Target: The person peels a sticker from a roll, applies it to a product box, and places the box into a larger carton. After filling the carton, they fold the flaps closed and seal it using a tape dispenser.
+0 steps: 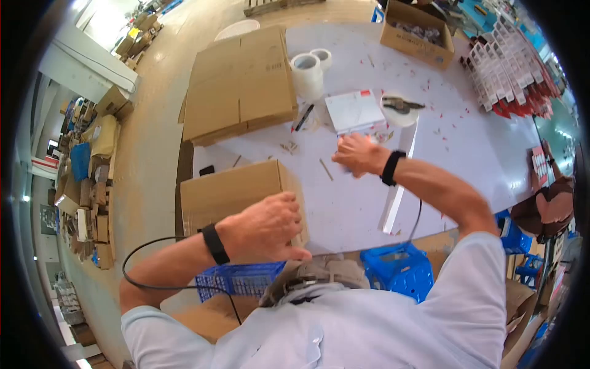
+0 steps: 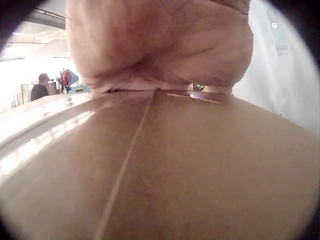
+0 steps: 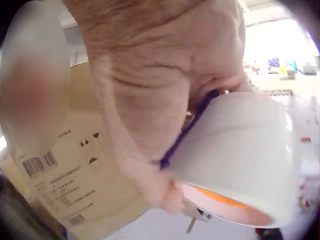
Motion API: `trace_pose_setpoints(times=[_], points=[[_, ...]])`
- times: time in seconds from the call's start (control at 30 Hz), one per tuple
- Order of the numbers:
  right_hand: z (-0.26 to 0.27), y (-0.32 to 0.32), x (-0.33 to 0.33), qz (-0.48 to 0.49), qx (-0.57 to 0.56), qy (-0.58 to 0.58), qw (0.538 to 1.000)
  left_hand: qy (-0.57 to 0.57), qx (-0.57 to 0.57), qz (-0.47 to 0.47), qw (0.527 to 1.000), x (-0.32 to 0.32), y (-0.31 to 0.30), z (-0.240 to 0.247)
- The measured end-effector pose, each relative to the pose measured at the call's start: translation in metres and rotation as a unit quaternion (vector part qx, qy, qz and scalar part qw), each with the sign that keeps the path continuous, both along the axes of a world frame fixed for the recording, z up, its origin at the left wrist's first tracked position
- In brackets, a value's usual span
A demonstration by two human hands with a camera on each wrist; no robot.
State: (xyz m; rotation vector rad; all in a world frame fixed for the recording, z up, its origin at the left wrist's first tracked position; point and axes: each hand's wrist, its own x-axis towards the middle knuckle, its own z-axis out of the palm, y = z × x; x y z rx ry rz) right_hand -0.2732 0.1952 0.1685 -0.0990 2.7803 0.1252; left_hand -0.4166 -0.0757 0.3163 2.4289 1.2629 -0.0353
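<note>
A closed cardboard box (image 1: 230,184) stands at the near left of the white table (image 1: 344,209). My left hand (image 1: 264,227) rests on its top near the right edge, thumb pointing toward my body. In the left wrist view the palm lies against the box top (image 2: 200,160), where a straight seam runs. Right of the box, my right hand (image 1: 359,154) is over the table. The right wrist view shows that hand (image 3: 155,90) gripping a wide roll of packing tape (image 3: 240,145), orange inside its core, with a dark blue strip along the edge by the palm.
Behind the box lies a stack of flat cardboard (image 1: 239,86), with tape rolls (image 1: 305,80) beside it. A marker (image 1: 303,118), a white box (image 1: 355,111) and a dark hand tool (image 1: 402,106) lie farther back. A blue stool (image 1: 399,270) stands below the front edge.
</note>
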Motion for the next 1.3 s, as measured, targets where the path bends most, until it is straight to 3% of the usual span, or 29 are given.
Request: trace_pose_setpoints(times=[0.03,0.07,0.17,0.3,0.37,0.47,0.5,0.57,0.6,0.67,0.7,0.73,0.8,0.87,0.97,1.07,1.17,1.23,1.3], points=[[0.001,-0.003,0.006,-0.05,-0.049,0.066,0.995,0.006,-0.001,0.003,1.0,0.003,0.005,-0.005],[0.034,-0.016,0.005,-0.114,-0.127,-0.008,0.985,0.086,-0.092,-0.008,0.992,0.007,0.013,0.007],[-0.006,-0.017,-0.006,-0.237,-0.223,0.053,0.944,-0.079,0.007,0.011,0.997,-0.003,0.006,0.0],[-0.096,-0.005,-0.024,-0.154,-0.301,0.35,0.874,-0.044,0.156,0.195,0.967,-0.031,-0.028,0.04],[-0.107,-0.002,-0.043,-0.162,-0.231,0.318,0.905,-0.017,0.233,0.328,0.915,-0.06,-0.072,0.054],[-0.149,0.006,-0.058,-0.17,-0.156,0.321,0.918,-0.056,0.253,0.519,0.815,-0.078,-0.142,0.04],[-0.153,0.005,-0.058,-0.236,-0.218,0.245,0.915,-0.07,0.245,0.557,0.79,-0.079,-0.162,0.031],[-0.123,0.003,-0.054,-0.205,-0.228,0.223,0.925,-0.116,0.227,0.623,0.74,-0.072,-0.202,0.005],[-0.1,0.0,-0.052,-0.216,-0.252,0.265,0.905,-0.167,0.199,0.647,0.717,-0.069,-0.216,-0.006],[-0.039,-0.019,-0.048,-0.238,-0.291,0.343,0.861,-0.236,0.182,0.657,0.692,-0.062,-0.222,-0.021],[0.008,-0.032,-0.041,-0.195,-0.306,0.347,0.865,-0.272,0.174,0.659,0.679,-0.057,-0.222,-0.029],[0.055,-0.047,-0.033,-0.151,-0.321,0.352,0.866,-0.395,0.122,0.66,0.628,-0.052,-0.22,-0.041],[0.113,-0.078,-0.019,-0.017,-0.328,0.33,0.885,-0.465,0.127,0.653,0.584,-0.049,-0.212,-0.056],[0.147,-0.121,-0.013,0.058,-0.276,0.227,0.932,-0.528,0.126,0.622,0.564,-0.055,-0.21,-0.065],[0.143,-0.179,-0.032,0.096,-0.23,0.15,0.957,-0.569,0.129,0.598,0.55,-0.057,-0.212,-0.074],[0.134,-0.211,-0.083,0.136,-0.208,0.15,0.957,-0.588,0.122,0.577,0.554,-0.059,-0.213,-0.069],[0.144,-0.236,-0.128,0.163,-0.173,0.115,0.964,-0.587,0.121,0.553,0.579,-0.066,-0.215,-0.083],[0.157,-0.238,-0.153,0.172,-0.227,0.102,0.953,-0.591,0.146,0.53,0.59,-0.074,-0.211,-0.098],[0.161,-0.226,-0.156,0.141,-0.282,0.111,0.943,-0.636,0.148,0.495,0.573,-0.081,-0.204,-0.113]])
